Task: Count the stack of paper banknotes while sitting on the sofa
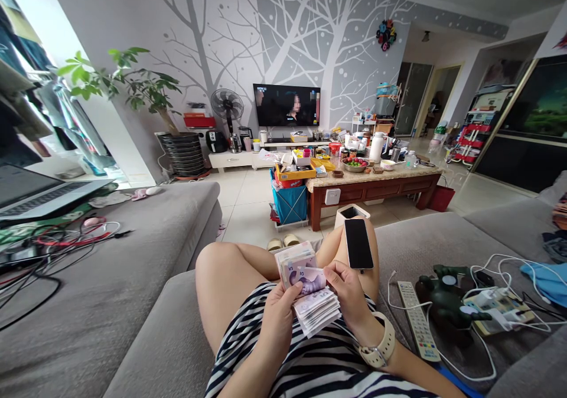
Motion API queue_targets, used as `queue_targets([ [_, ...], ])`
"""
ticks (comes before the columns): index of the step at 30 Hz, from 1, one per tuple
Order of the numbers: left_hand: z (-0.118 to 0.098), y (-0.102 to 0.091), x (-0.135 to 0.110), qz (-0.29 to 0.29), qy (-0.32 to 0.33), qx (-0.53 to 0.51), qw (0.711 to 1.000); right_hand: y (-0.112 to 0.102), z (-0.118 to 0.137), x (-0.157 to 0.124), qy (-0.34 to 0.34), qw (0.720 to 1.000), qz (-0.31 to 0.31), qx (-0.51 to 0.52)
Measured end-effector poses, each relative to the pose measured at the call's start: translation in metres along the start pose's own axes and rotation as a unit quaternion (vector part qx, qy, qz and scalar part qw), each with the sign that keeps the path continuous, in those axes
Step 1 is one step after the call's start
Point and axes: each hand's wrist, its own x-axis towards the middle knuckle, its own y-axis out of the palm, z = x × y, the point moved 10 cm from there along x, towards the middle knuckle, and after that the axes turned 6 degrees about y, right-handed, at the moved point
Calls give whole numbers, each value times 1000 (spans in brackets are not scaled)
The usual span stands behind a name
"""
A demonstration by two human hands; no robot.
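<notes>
A thick, folded stack of purple banknotes (316,310) is held over my lap. My left hand (280,310) grips the stack from the left, its thumb pressed on the face of a note marked 5. On the other side, my right hand (348,294) pinches the right edge of a top banknote (312,280) between thumb and fingers. More notes fan out above the thumb, and the folded ends hang below it. A black-screened phone (358,243) rests on my right knee. Around my right wrist is a cream watch (380,342).
On the sofa at right lie a remote control (419,321), a dark green object (445,300) and a power strip (498,309) with white cables. A laptop (44,194) and tangled cords (48,250) lie at left. Ahead stands a cluttered coffee table (376,180).
</notes>
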Motion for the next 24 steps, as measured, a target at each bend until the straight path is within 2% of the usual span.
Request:
queue_targets([
  [10,-5,-5,2,-19,26,45,998,0,7,-3,-12,1000,-18,-5],
  [17,-2,-15,8,-31,37,60,997,7,16,-9,-36,999,9,12],
  [24,-10,2,-2,-6,22,22,999,12,18,-13,-44,998,41,20],
])
